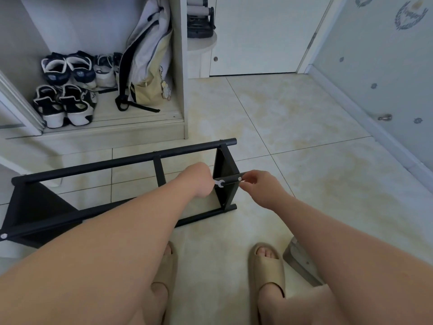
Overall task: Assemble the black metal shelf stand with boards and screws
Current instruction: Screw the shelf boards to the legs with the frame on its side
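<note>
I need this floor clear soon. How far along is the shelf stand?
Done: the black frame lies on the floor with long rails joined to both end panels. In hand: the left hand holds a small wrench at the right panel's short bar, while the right hand pinches that bar's end by its screw. Left: finishing this joint and standing the frame up; no spare boards or screws show.

sneakers [64, 90], backpack [150, 59], beige slippers [268, 266], tiled floor [293, 141]

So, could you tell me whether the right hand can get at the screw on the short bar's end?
Most likely yes: the right hand is beside the screw with nothing between, and the left hand holds the wrench at the other end of the bar.
</note>
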Demonstrator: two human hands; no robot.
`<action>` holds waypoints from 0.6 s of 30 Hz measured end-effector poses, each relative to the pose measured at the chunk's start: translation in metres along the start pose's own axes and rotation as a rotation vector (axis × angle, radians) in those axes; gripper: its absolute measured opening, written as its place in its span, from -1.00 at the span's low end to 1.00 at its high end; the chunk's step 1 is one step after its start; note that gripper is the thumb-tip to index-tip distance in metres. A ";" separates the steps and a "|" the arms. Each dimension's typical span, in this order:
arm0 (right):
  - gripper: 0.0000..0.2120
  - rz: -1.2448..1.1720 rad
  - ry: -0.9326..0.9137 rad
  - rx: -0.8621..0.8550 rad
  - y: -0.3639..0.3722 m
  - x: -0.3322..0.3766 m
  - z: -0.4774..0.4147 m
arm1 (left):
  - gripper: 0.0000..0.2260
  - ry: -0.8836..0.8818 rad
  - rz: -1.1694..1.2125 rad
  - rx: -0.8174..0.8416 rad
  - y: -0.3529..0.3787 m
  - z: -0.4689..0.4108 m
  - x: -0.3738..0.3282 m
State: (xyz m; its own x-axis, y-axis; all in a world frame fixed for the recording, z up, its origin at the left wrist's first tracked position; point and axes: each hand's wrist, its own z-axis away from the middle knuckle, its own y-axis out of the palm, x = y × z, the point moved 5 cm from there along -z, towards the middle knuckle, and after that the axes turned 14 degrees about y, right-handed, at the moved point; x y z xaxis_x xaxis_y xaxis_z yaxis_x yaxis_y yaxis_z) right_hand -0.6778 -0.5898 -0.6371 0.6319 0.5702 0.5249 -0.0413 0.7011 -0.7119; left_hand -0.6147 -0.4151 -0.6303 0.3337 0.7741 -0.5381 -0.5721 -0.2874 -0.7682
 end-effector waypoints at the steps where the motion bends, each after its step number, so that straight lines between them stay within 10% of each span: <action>1: -0.69 0.096 -0.026 0.001 0.004 -0.003 -0.008 | -0.79 -0.011 0.004 0.025 0.007 -0.003 0.006; 7: -0.37 0.638 -0.145 -0.085 0.020 -0.012 -0.049 | -0.82 -0.064 -0.013 0.137 0.025 -0.021 0.024; 18: -0.44 0.747 -0.178 0.045 0.026 -0.016 -0.055 | -0.75 -0.150 0.204 0.106 0.032 -0.025 0.025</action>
State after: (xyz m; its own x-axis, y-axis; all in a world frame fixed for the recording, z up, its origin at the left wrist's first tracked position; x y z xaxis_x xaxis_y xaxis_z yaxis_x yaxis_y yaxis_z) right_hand -0.6463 -0.6041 -0.6893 0.2903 0.9568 -0.0180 -0.4421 0.1174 -0.8893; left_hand -0.6059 -0.4195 -0.6773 0.0931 0.7837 -0.6142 -0.6937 -0.3914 -0.6046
